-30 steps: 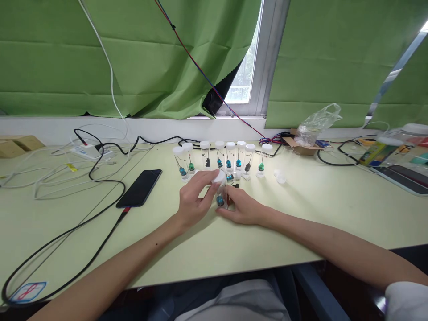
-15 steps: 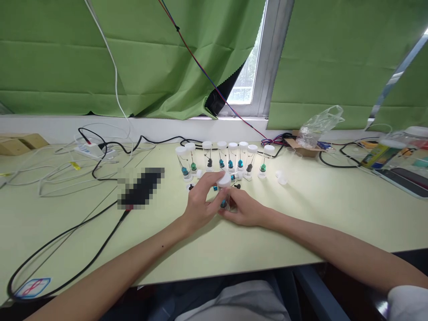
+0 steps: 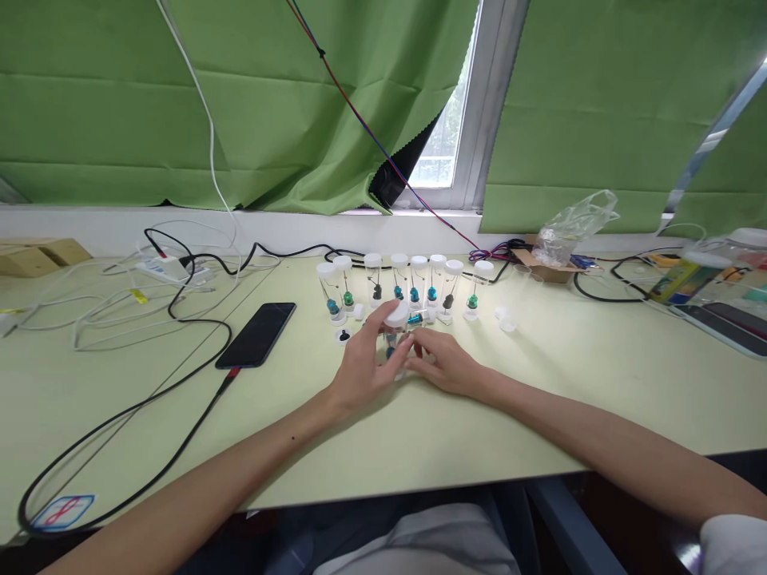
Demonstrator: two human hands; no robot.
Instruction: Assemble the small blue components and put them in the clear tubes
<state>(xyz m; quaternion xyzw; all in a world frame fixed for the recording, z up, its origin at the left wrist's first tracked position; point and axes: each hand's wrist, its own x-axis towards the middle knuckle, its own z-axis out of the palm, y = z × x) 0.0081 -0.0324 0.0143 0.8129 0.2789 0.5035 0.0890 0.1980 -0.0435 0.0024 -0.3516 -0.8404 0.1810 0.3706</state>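
My left hand [image 3: 363, 369] grips a small clear vial with a white cap [image 3: 396, 315] that stands upright on the pale green table [image 3: 539, 383]; a blue component shows inside it. My right hand [image 3: 447, 361] lies beside the vial, its fingers curled against the lower part. Just behind stands a row of several capped clear vials [image 3: 407, 283], each with a small blue, green or black component inside. A loose white cap with a black part [image 3: 343, 336] lies left of my left hand.
A black phone [image 3: 257, 334] on a black cable lies to the left, with a power strip [image 3: 171, 271] and tangled white and black cables behind. Loose caps [image 3: 503, 321], a cardboard box with a plastic bag [image 3: 566, 231] and boxes sit to the right. Green curtains hang behind.
My left hand has closed further around the vial and slid a little away from me. My right hand's fingers shifted from the vial's base to its side.
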